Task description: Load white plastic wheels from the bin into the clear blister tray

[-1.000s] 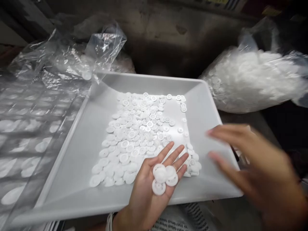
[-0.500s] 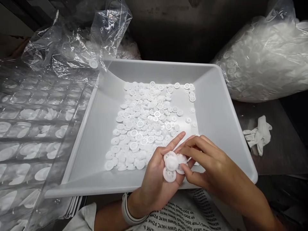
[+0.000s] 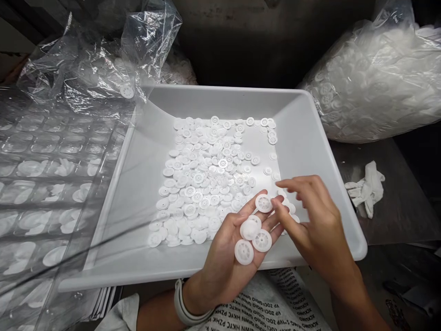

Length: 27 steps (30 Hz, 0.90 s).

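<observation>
My left hand (image 3: 227,257) lies palm up over the near edge of a white tray (image 3: 138,193). Several small white plastic discs (image 3: 253,236) rest on its palm and fingers. My right hand (image 3: 312,220) is just to its right, with thumb and forefinger pinched on one disc (image 3: 263,203) held above the left fingertips. A spread of many more white discs (image 3: 210,179) covers the tray's floor.
A big clear bag full of white discs (image 3: 375,78) sits at the back right. Crumpled clear bags (image 3: 103,59) and clear blister trays (image 3: 44,184) lie on the left. A white glove (image 3: 367,186) lies on the dark table right of the tray.
My right hand came in from the right to the left palm, then lifted one disc off the pile in it. The view shifted a little.
</observation>
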### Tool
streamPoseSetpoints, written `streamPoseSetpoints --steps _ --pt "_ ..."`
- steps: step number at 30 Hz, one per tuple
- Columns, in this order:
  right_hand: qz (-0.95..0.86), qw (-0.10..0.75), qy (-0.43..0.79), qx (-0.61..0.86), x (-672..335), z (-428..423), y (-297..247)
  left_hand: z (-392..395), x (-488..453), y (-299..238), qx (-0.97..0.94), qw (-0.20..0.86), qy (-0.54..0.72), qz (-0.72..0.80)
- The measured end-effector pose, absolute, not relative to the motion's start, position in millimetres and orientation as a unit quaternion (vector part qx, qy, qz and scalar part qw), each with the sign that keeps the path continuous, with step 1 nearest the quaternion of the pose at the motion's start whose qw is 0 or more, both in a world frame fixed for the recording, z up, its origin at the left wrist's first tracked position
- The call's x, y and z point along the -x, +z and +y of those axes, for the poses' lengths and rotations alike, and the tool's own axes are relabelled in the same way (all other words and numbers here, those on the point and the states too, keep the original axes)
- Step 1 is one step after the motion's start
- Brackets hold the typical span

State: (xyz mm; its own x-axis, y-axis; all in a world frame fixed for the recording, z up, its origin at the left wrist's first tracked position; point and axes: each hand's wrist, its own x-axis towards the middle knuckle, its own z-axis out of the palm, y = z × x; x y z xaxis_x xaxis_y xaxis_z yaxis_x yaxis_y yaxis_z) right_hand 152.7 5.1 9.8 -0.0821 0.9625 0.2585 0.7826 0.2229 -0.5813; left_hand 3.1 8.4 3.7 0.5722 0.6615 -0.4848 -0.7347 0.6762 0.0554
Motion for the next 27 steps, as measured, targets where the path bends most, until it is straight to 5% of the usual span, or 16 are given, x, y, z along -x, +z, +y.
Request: streamPoseSetpoints --steps 16,27 --pt "-0.62 0.33 0.38 0.602 -136 -28 2 9 0 2 0.062 0.88 0.394 0.257" --pt "-0.621 0.389 0.216 0.645 -139 -20 1 8 -2 7 0.059 0.881 0.392 0.258"
